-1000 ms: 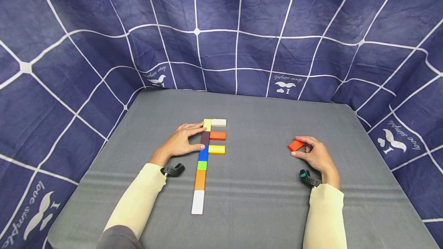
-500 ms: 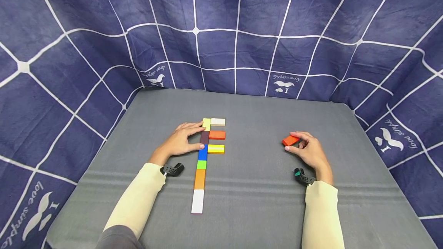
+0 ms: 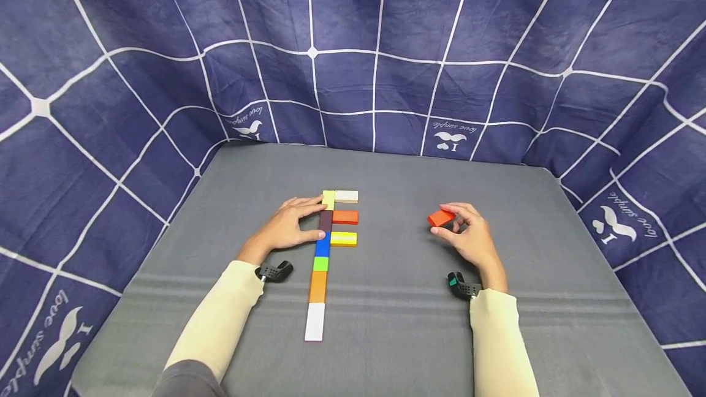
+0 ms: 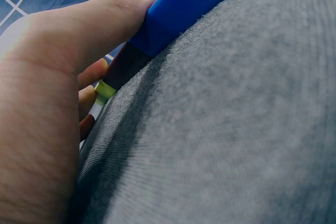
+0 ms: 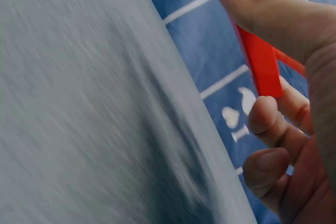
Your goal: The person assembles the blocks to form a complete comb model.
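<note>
A red rectangular block (image 3: 440,218) is pinched between the thumb and fingers of my right hand (image 3: 471,238), right of the table's middle. In the right wrist view the block (image 5: 262,64) sits between thumb and fingertips, raised off the cloth. My left hand (image 3: 288,225) rests beside a straight row of blocks, fingers extended. Its fingertips touch near the pale yellow block (image 3: 329,196) and dark brown block (image 3: 326,220), and its thumb touches the blue block (image 3: 323,246). The left wrist view shows that thumb against the blue block (image 4: 181,9).
Nearer me the row continues with a green block (image 3: 321,263), an orange block (image 3: 318,287) and a white block (image 3: 315,322). Off its right side stick a cream block (image 3: 347,196), an orange-red block (image 3: 345,217) and a yellow block (image 3: 344,239). Grey cloth (image 3: 397,323) covers the table.
My right hand has moved left with the red block, coming closer to the row. The left hand and the row of blocks have stayed put.
</note>
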Demonstrator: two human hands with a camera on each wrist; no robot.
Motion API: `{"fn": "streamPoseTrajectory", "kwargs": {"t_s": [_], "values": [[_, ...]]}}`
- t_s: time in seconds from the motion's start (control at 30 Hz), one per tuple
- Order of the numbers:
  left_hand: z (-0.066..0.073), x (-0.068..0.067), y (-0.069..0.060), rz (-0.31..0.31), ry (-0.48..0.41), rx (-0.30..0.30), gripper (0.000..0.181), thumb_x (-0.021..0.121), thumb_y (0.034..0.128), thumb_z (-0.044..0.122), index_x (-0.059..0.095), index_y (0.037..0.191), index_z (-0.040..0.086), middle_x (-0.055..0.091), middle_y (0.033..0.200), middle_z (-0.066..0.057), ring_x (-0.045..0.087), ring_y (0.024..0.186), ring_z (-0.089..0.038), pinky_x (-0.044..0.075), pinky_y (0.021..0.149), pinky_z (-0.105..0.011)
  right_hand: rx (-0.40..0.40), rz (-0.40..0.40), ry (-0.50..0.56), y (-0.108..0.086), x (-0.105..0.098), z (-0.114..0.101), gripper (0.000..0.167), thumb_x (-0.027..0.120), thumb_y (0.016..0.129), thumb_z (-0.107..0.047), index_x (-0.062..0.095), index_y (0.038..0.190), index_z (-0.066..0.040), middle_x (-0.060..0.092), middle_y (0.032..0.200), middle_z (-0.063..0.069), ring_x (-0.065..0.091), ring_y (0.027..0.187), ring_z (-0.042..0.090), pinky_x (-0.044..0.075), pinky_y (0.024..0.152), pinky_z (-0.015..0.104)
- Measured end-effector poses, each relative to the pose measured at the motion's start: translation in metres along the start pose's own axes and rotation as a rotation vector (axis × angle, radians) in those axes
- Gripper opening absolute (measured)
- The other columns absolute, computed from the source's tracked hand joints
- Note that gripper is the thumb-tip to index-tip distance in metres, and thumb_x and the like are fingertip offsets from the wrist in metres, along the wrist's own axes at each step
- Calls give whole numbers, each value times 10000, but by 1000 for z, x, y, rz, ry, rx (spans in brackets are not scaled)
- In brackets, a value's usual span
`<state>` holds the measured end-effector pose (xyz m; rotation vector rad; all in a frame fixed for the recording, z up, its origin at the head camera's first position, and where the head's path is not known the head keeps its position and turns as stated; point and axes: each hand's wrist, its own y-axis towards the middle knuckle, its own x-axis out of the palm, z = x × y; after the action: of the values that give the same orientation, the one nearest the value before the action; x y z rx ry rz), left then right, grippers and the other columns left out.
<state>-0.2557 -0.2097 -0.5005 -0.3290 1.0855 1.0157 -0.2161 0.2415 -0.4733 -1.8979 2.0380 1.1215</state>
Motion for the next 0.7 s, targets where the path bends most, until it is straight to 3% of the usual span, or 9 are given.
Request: {"fn": "streamPoseTrajectory", "kwargs": {"t_s": [0.3,0.7], "values": [[-2,1,0,6,-3,5,752,701,832,646,538,1460,265,428,1586,34,421,1437,-217,193,1224,-523,-31,36,-9,-3,23,-27,536,945,681,-203,739,1172,-142,659,1194,27,519,652,161,388,583,181],[0,0,1,-2,-10,-13,758,719,822,635,543,1457,262,436,1582,28,419,1439,-227,190,1226,-525,57,76,-15,-11,59,-86,528,938,693,-248,737,1166,-126,629,1210,42,529,637,146,412,573,195]]}}
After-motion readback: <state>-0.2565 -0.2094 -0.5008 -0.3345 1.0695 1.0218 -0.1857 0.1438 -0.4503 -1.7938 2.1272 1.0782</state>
